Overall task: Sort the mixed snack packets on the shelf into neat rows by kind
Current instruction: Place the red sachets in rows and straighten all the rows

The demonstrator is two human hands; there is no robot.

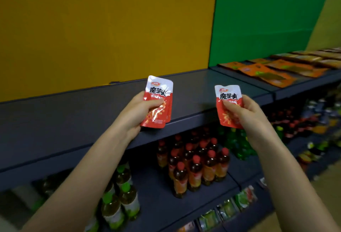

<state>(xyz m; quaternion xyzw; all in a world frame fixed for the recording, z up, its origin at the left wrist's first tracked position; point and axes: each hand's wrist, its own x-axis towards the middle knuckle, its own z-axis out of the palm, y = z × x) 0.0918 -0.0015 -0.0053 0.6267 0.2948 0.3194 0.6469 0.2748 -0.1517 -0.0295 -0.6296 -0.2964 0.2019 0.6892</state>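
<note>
left packet stack point(158, 100): at least 2 | right packet point(227, 96): 1 visible | orange packets point(267, 74): several, blurred

Stack point(158, 93) in left hand point(136, 110): glossy plastic film, creased, glare streaks under the thumb. Packet point(227, 95) in right hand point(245, 113): same shiny film, smoother face. Shelf point(73, 113) behind both hands: dark grey, matt, smooth, looks like painted metal. Orange packets point(273, 73) right of the right hand: film, duller sheen. Bottles point(195, 167) below the hands: clear glossy plastic, smooth caps. Yellow panel point(110, 28) and green panel point(267, 19) above the hands: flat matt.
</note>
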